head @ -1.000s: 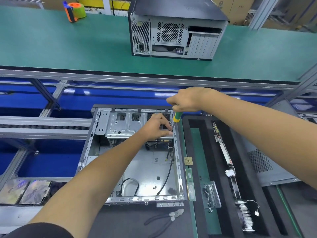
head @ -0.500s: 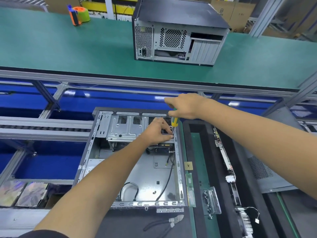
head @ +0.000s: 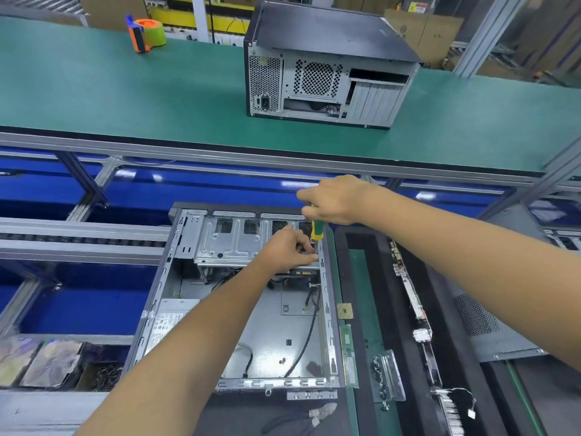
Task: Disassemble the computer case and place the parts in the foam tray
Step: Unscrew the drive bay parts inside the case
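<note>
While left hand (head: 290, 247) steadies, right hand (head: 333, 199) grips screwdriver (head: 317, 229) below.

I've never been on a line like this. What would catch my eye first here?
Most likely the two bare arms reaching into the open computer case in the middle: the right hand grips a green and yellow screwdriver at the case's far right corner, and the left hand pinches something small beside its tip. Behind them, a closed black computer stands on the green bench, and a black foam tray with removed parts lies to the right.
</note>
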Available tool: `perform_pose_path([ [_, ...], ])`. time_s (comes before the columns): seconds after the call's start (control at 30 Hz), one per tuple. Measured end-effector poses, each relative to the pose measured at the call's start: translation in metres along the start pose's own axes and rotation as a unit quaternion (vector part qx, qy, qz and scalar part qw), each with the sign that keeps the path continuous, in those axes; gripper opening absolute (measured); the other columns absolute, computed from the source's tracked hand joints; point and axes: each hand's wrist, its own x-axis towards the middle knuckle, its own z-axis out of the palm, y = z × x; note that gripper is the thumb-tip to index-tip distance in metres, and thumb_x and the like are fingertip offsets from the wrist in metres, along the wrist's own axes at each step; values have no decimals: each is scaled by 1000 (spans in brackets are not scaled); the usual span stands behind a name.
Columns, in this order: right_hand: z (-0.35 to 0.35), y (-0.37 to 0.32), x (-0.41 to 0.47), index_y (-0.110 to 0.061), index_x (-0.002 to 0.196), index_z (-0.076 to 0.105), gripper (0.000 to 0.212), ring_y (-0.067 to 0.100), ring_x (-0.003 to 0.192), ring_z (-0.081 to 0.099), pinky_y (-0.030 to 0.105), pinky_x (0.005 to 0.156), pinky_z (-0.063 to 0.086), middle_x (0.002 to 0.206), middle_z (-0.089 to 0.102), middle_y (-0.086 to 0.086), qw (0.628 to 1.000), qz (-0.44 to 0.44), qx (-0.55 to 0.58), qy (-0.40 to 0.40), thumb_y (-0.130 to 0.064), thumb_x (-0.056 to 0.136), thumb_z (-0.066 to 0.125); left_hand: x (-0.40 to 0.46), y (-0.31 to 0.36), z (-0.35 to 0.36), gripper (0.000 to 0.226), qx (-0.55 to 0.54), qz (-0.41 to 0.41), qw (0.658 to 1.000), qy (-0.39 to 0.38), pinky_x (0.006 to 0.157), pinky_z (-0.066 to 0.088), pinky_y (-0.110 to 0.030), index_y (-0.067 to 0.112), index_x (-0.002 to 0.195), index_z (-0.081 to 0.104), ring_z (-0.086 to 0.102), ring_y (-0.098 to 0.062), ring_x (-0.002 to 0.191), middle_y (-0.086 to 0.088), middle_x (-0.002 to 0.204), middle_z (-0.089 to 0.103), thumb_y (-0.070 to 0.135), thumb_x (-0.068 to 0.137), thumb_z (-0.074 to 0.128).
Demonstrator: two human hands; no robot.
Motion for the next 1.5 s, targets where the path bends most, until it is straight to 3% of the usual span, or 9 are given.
perform_pose_path([
  [0.23, 2, 3, -5, -20, 91, 61, 23, -2, 81, 50, 35, 62, 38, 90, 52, -5, 984, -41, 170, -44, -1, 80, 55, 2, -1, -1, 18, -3, -4, 1000, -5, 88, 49, -34, 29, 69, 71, 46, -4, 67, 12, 53, 49, 32, 79, 87],
  [0.33, 4, 8, -6, -26, 97, 47, 6, 22, 73, 52, 36, 56, 32, 84, 55, 0, 998, 11, 67, -18, -30, 95, 51, 2, 1, -1, 20, -1, -13, 1000, -11, 99, 45, -29, 30, 68, 70, 47, -4, 61, 9, 56, 52, 31, 79, 86],
  [0.43, 3, 15, -5, -26, 84, 39, 19, 20, 61, 42, 34, 53, 24, 70, 52, -4, 1000, 16, -5, 11, -34, 101, 39, 3, 1, -1, 21, 0, -27, 1000, -12, 82, 46, -25, 33, 66, 69, 51, -3, 67, 13, 53, 51, 32, 78, 86],
  [0.63, 2, 17, -11, -17, 99, 64, 29, 17, 90, 52, 38, 73, 46, 99, 51, 1, 963, -27, 257, -78, 4, 81, 56, 2, 2, -4, 17, 0, -16, 1000, -21, 88, 46, -26, 34, 70, 71, 50, -8, 57, 9, 56, 54, 30, 79, 85],
  [0.77, 6, 21, -12, -29, 84, 44, 18, 21, 69, 49, 35, 57, 30, 79, 57, -1, 997, 26, 70, -10, -38, 100, 43, 2, 4, -5, 19, 11, -26, 999, -20, 81, 52, -30, 38, 69, 69, 61, -18, 72, 11, 54, 53, 34, 80, 84],
  [0.97, 1, 11, -15, -29, 96, 57, 29, 28, 81, 52, 44, 61, 41, 96, 43, 0, 991, -26, 129, -34, -4, 84, 52, 1, 5, -5, 10, 10, -22, 1000, -17, 92, 49, -37, 21, 79, 79, 55, -11, 59, 12, 53, 54, 30, 80, 84],
  [1.17, -1, 13, -10, -23, 95, 44, 19, 21, 61, 43, 34, 53, 26, 73, 48, 1, 993, 39, -112, -7, -33, 104, 30, 1, 3, -4, 12, -1, -26, 999, -19, 98, 43, -30, 21, 81, 80, 52, -6, 56, 14, 49, 50, 32, 81, 84],
  [1.33, -1, 15, -15, -30, 111, 57, 37, 31, 84, 53, 46, 69, 44, 97, 47, 2, 985, -20, 159, -58, -5, 84, 54, 3, 1, -2, 15, 0, -21, 1000, -18, 113, 39, -27, 32, 72, 73, 52, -4, 52, 14, 49, 51, 32, 81, 84],
  [1.5, -1, 18, -13, -29, 104, 40, 17, 20, 64, 47, 34, 54, 28, 75, 49, 0, 995, 24, -94, -19, -44, 104, 33, 4, 1, -1, 20, -1, -29, 999, -25, 101, 49, -29, 38, 69, 69, 54, -6, 57, 18, 47, 52, 34, 81, 84],
])
